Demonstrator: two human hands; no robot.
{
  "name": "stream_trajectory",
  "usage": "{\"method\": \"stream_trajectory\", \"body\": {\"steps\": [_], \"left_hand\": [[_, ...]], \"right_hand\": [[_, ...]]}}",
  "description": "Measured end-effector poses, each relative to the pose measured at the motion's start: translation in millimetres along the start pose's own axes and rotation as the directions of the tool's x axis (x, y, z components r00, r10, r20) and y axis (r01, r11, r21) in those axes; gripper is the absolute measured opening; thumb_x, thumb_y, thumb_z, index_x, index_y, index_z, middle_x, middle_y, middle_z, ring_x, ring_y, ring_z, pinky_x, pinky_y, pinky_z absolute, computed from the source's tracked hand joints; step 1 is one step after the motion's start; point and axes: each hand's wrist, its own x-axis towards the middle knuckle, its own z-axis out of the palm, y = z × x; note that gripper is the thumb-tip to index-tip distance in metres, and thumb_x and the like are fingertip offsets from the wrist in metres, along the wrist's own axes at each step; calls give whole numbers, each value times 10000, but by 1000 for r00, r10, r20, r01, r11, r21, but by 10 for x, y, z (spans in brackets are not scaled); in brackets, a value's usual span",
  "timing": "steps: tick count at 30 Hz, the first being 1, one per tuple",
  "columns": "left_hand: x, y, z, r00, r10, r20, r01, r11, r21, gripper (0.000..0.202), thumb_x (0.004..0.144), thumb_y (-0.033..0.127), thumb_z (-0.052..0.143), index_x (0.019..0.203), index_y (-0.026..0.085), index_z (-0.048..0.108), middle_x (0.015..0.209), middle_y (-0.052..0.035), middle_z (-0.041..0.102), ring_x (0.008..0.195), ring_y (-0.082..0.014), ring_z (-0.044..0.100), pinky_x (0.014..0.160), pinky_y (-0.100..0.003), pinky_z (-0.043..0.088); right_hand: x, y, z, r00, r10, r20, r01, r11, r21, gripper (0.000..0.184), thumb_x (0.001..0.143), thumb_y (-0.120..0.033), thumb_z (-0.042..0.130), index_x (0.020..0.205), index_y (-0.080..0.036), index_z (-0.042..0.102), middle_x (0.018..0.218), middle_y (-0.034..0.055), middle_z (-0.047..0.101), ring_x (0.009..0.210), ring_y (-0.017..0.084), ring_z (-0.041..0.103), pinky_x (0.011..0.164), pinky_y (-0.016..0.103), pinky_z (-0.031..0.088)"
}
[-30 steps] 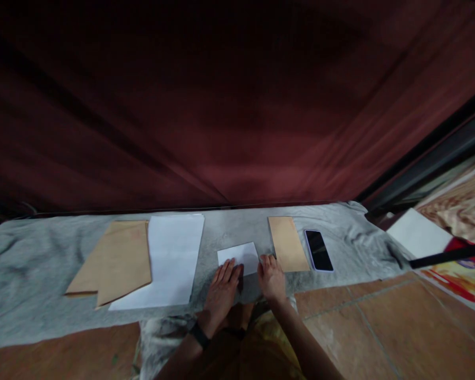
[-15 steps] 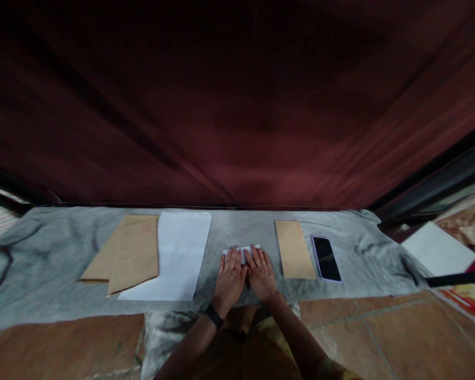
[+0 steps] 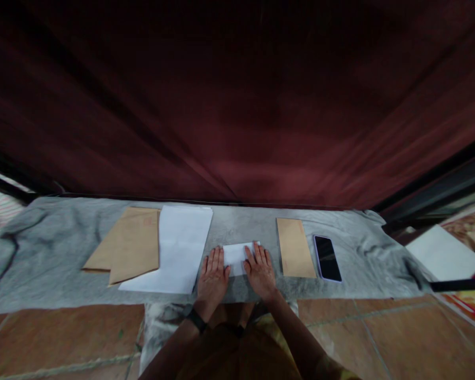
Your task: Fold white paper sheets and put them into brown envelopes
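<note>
- Grip: neither closes on anything. The left hand and the right hand lie flat, palms down, fingers spread and pointing away from the body.
- Contact: the right hand's fingers rest on the right part of the folded paper. The left hand lies just beside its left edge; whether it touches cannot be told.
- Position: the folded paper lies flat on the grey cloth spread over the tiled floor, directly before the person. It sits between the white sheets and the narrow brown envelope.
- Handling, as judged: very light, thin and limp, though stiffer where doubled. It should crease readily and mark under careless pressure. Lying flat on soft cloth, it offers no raised edge. A pinch at a free corner or along the fold looks the soundest hold; sliding it is likely to drag on the cloth.
- Containers: the narrow brown envelope lies flat, just left of a dark phone. Large brown envelopes lie further left, partly under the white sheets. All look thin; what is inside them cannot be told.
- Surroundings: a dark red curtain hangs behind the cloth.
</note>
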Motion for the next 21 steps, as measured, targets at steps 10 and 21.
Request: {"method": "stream_trajectory", "body": {"steps": [10, 21], "left_hand": [[-344, 158, -74, 969, 237, 67, -236, 971, -18, 608, 985, 415, 443, 1526, 144, 384, 1584, -114, 415, 1488, -266, 344, 1203, -466, 346], [-346, 159, -18, 968, 235, 84, -236, 972, -4, 596, 966, 361, 443, 1497, 93, 427, 1544, -180, 453, 1477, -295, 359, 1204, -506, 337]], "right_hand": [[-3, -4, -40, 1000, 0, 6, 0, 1000, 10, 482, 1040, -345, 441, 1513, -258, 450, 1631, 122, 317, 1483, 289, 330, 1186, 488, 268], [169, -288, -87, 975, -219, 49, 210, 968, 136, 433, 1049, -328, 423, 1466, -248, 507, 1579, 57, 429, 1463, 241, 365, 1212, 478, 263]]}}
